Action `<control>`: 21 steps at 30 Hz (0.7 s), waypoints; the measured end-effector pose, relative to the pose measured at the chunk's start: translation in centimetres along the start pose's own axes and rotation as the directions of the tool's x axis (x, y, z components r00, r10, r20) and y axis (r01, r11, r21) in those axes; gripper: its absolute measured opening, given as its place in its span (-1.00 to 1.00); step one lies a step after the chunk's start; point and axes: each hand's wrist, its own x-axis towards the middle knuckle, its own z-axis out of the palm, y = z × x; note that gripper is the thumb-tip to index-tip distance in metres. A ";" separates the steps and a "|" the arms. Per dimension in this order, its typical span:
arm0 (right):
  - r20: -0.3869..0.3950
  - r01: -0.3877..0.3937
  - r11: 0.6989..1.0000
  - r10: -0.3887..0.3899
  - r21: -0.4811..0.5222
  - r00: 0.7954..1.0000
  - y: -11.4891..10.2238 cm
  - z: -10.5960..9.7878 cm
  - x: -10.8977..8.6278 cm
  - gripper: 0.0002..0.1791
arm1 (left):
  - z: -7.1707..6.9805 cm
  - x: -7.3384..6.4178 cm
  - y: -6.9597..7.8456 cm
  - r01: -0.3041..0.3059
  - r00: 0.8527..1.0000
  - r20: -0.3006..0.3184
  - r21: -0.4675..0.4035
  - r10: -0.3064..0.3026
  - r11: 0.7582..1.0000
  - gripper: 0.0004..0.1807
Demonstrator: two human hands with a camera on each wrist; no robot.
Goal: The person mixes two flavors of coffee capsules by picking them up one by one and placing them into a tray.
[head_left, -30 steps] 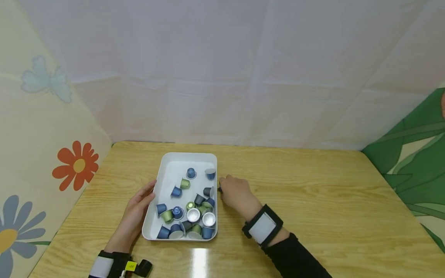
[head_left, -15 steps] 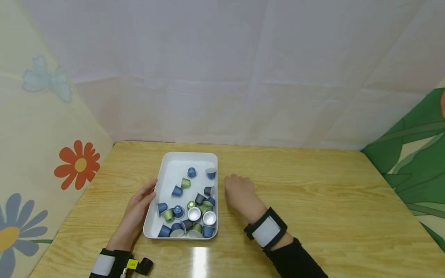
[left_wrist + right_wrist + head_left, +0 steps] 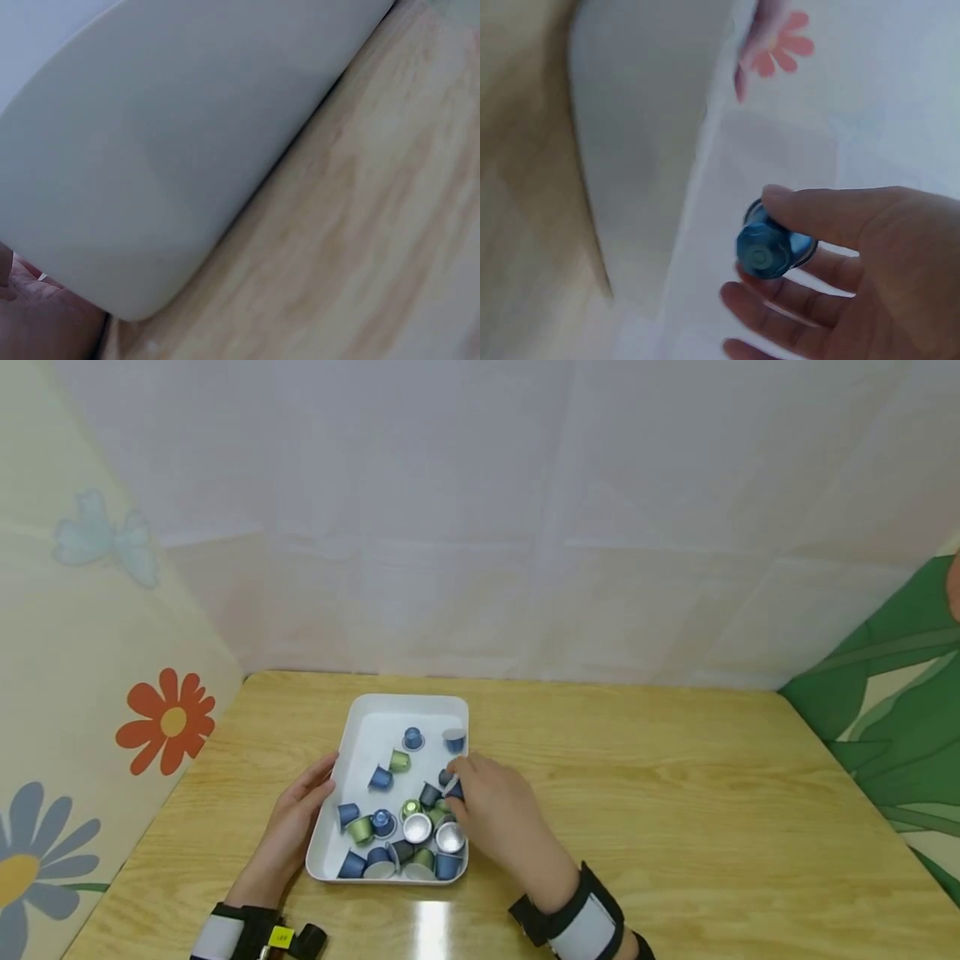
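A white tray point(image 3: 367, 718) with several blue, green and dark coffee capsules stands on the table. My left hand point(image 3: 292, 818) rests against the tray's left side, fingers fairly straight; in the left wrist view, part of the hand point(image 3: 45, 319) shows beside the tray's outer wall point(image 3: 187, 150). At the right rim, my right hand point(image 3: 501, 810) pinches a blue coffee capsule point(image 3: 455, 789) above the others. In the right wrist view, thumb and forefinger grip this capsule point(image 3: 761, 251), its narrow end facing the camera, while the other fingers lie loosely bent.
Wood-patterned table point(image 3: 675, 793) extends on both sides of the tray. A pale cloth point(image 3: 525, 527) hangs behind it. Flower-printed panels point(image 3: 172, 722) flank the left side, and a green leaf print point(image 3: 885, 735) the right.
My right hand shifts slightly right, away from the tray's side, then reaches in over the rim and takes hold of a blue capsule. My left hand stays at the tray's left side.
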 end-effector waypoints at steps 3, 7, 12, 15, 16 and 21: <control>0.000 0.107 0.994 -0.107 -0.022 0.994 -0.9 0.9 -0.2 -0.66 | -0.1 0.0 0.2 -0.008 1.000 -0.004 0.005 0.008 1.000 -0.45; 0.018 0.193 0.979 -0.192 -0.060 0.981 -2.0 1.9 -0.4 -0.62 | -0.1 0.1 0.3 -0.024 1.000 0.002 -0.006 0.024 1.000 -0.45; 0.026 0.252 0.965 -0.251 -0.069 0.968 -3.0 2.5 -0.8 -0.63 | 0.0 0.1 -0.1 -0.025 1.000 0.014 -0.012 0.025 1.000 -0.46; 0.017 0.268 0.961 -0.268 -0.073 0.963 -3.4 2.8 -1.1 -0.64 | 0.1 0.0 -0.3 -0.029 1.000 0.006 -0.004 0.029 1.000 -0.46; 0.016 0.270 0.960 -0.269 -0.075 0.963 -3.5 2.8 -1.2 -0.65 | 0.1 0.0 -0.3 -0.030 1.000 0.004 -0.002 0.030 1.000 -0.46; 0.034 0.272 0.957 -0.270 -0.102 0.962 -3.8 2.9 -1.4 -0.63 | 0.0 -0.1 -0.4 -0.035 0.999 -0.002 0.005 0.035 0.999 -0.45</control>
